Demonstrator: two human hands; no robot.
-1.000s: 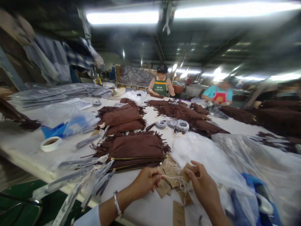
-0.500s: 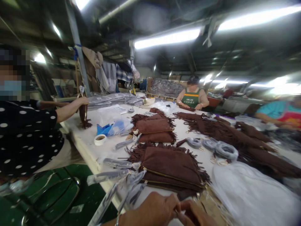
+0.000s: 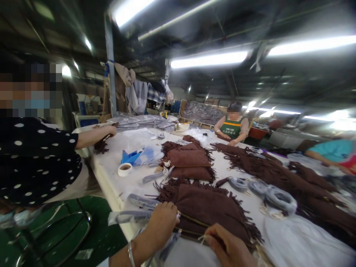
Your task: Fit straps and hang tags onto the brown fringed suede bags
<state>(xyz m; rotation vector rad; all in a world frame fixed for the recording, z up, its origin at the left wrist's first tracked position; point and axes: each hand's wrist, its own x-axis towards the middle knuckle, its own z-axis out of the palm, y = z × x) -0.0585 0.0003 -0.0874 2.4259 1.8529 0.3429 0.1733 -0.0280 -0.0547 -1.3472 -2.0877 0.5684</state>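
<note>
A brown fringed bag [image 3: 208,202] with a gold zipper lies on top of a similar one at the near edge of the table. My left hand [image 3: 162,222], with a bracelet at the wrist, is closed at the bag's left corner, by the end of the zipper. Its fingertips partly hide what they grip. Thumb and finger of my right hand [image 3: 229,244] pinch a thin pale string [image 3: 202,238] in front of the bag's lower edge. Plastic-wrapped straps [image 3: 130,216] lie beside and under my left forearm.
More brown bags [image 3: 190,157] lie farther back, with wrapped coiled straps [image 3: 280,198] to their right. A tape roll [image 3: 125,169] stands near the left table edge. White sheets [image 3: 308,237] cover the near right. Co-workers stand left, opposite and right.
My hands were together below the bags; now they are apart, the left on the bag's corner and the right by its lower edge. The co-worker at left has lowered a brown bag.
</note>
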